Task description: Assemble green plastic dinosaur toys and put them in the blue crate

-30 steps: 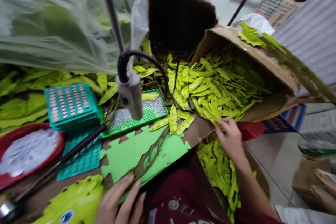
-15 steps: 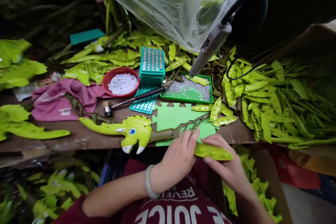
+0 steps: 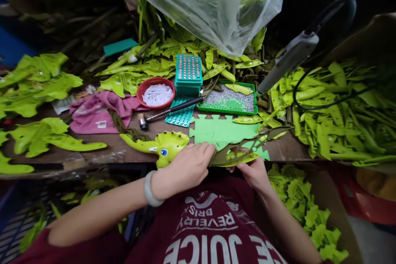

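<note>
A lime-green dinosaur-head toy [image 3: 173, 142] with a blue eye and white horn lies across the bench's front edge. My left hand [image 3: 185, 167] is wrapped over it behind the head, its fingers closed on the olive body. From that hand the olive openwork piece [image 3: 227, 153] runs out to the right, lifted and tilted over the green foam mat [image 3: 221, 130]. My right hand [image 3: 253, 172] pinches a lime-green pod-shaped shell [image 3: 247, 158] at the underside of this openwork; some fingers are hidden beneath. Whether shell and openwork are joined cannot be told.
A hammer [image 3: 167, 112] lies beside a red bowl of white pieces [image 3: 157, 95], teal trays of metal discs [image 3: 189, 68] and a green tray of small metal bits [image 3: 230, 99]. Lime-green parts [image 3: 328, 119] are heaped right. A grey tool [image 3: 289, 62] hangs on a cable; a plastic bag [image 3: 216, 8] droops above.
The olive openwork has been raised off the mat and now covers part of the lime-green shell. My left hand has moved left toward the head. The whole view has shifted somewhat.
</note>
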The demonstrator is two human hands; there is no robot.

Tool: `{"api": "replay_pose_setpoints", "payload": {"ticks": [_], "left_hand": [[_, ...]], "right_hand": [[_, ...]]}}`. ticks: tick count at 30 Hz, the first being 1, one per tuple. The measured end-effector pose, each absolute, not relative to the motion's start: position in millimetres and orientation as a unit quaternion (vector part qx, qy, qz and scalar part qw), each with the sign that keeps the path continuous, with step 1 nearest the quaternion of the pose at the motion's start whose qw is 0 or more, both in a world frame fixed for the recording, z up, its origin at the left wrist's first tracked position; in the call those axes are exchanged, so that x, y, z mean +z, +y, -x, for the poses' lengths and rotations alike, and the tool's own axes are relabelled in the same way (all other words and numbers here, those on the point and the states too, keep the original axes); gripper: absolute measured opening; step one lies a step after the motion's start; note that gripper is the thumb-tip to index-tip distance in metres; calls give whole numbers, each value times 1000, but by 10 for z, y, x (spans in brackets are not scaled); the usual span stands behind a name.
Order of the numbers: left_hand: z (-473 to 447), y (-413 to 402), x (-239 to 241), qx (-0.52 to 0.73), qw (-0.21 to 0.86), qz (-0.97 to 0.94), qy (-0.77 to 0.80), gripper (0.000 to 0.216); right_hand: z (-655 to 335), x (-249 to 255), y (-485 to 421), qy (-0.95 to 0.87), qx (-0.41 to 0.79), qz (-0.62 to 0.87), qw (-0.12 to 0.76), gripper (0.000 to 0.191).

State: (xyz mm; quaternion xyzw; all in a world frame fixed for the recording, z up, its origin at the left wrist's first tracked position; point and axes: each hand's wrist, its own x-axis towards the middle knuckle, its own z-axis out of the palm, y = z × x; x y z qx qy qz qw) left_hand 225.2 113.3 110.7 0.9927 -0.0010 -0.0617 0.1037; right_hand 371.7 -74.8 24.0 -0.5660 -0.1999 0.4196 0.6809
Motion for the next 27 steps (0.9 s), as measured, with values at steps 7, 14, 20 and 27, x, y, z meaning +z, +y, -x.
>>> {"api": "replay_pose_setpoints", "payload": {"ticks": [7, 14, 20, 27], "left_hand": [[-2225, 1063, 1143, -71, 97, -992, 33, 36], [-2215, 1031, 1115, -33, 90, -994, 46, 48], [-2248, 1030, 1128, -35, 100, -993, 59, 49], [-2266, 1018, 1080, -57, 82, -993, 55, 42]], "right_hand": [[-3795, 288, -770, -238, 430, 526, 694, 40], [-3871, 300, -820, -264, 437, 552, 659, 37], [-3869, 358, -809, -262, 437, 551, 660, 44], [-3831, 338, -849, -263, 423, 573, 651, 41]]}}
